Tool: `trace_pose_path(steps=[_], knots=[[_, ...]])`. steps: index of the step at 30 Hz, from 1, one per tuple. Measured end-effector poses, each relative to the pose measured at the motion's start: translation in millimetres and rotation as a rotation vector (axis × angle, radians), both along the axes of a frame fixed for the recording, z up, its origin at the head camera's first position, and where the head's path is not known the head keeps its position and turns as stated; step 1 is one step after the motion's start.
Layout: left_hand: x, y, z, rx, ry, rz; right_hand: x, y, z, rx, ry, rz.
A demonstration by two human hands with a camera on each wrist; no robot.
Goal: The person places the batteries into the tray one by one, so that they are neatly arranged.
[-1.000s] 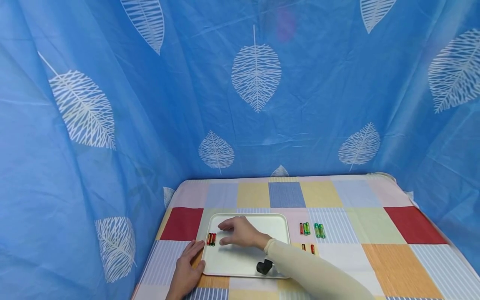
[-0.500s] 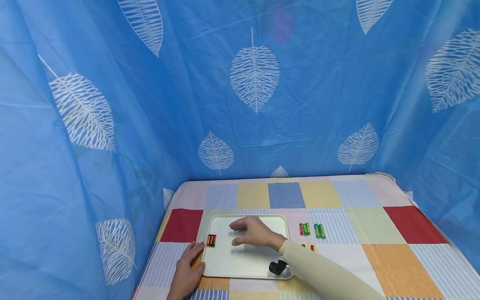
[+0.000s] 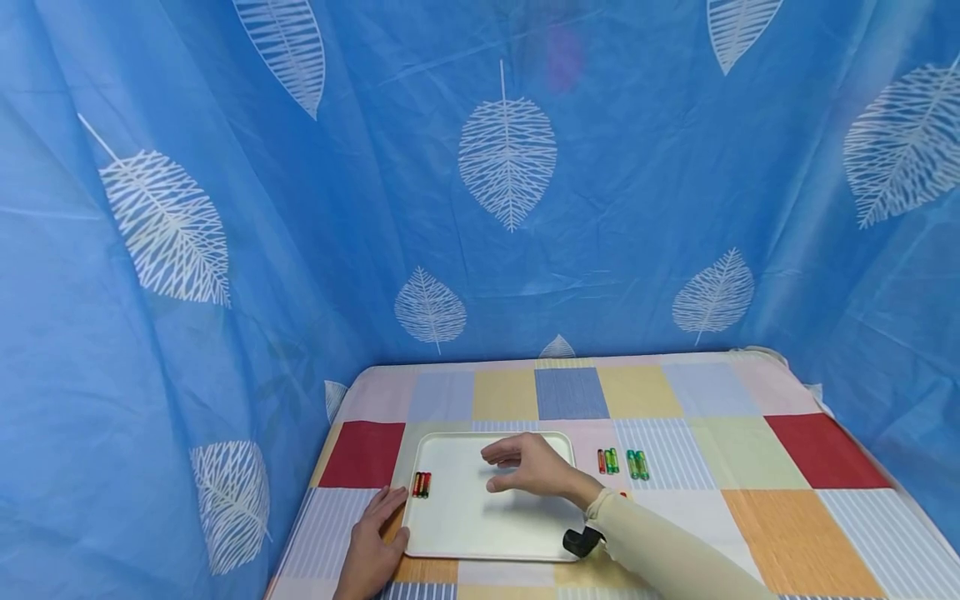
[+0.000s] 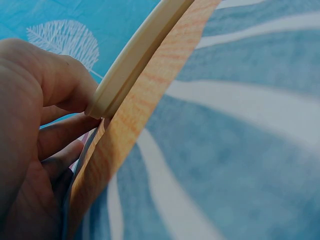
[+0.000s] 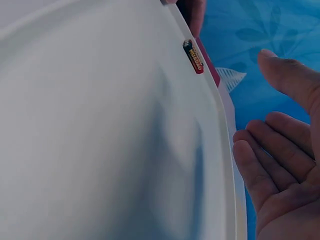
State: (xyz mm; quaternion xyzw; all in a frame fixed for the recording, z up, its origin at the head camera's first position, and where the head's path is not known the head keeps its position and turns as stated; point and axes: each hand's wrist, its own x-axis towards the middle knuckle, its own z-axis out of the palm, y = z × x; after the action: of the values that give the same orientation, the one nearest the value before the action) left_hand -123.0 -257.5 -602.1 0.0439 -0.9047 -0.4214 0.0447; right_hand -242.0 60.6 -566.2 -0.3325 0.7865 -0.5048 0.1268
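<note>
Inside tray [image 3: 480, 537], seemingly done with battery row [image 3: 422, 485]; outside, likely facing green batteries [image 3: 633, 465] with right hand [image 3: 536, 467] and left hand [image 3: 372, 542] spread.

- head cam's up high, facing forward and down — gets the tray [image 3: 465, 529] and curtain [image 3: 600, 183]
- left wrist's crazy close to the tray edge
- right wrist looks across it, close — shares tray with head

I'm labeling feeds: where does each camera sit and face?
Head: on the head, facing forward-down at the tray; left hand, right hand, right sleeve show.
Left wrist: worn there, facing the tray edge; left hand shows.
Right wrist: worn there, facing across the tray; right hand, left fingers show.
All three share the tray.
</note>
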Motion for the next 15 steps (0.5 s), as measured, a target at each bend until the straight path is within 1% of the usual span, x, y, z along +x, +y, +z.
trace_pose_path(steps=[5, 15], knots=[[0.1, -0.5, -0.8, -0.003, -0.008, 0.000, 3.6, 14.4, -0.8, -0.025, 0.001, -0.029], [-0.8, -1.4, -5.2, -0.009, 0.011, -0.004, 7.0, 40.7, -3.0, -0.068, -0.026, -0.063]])
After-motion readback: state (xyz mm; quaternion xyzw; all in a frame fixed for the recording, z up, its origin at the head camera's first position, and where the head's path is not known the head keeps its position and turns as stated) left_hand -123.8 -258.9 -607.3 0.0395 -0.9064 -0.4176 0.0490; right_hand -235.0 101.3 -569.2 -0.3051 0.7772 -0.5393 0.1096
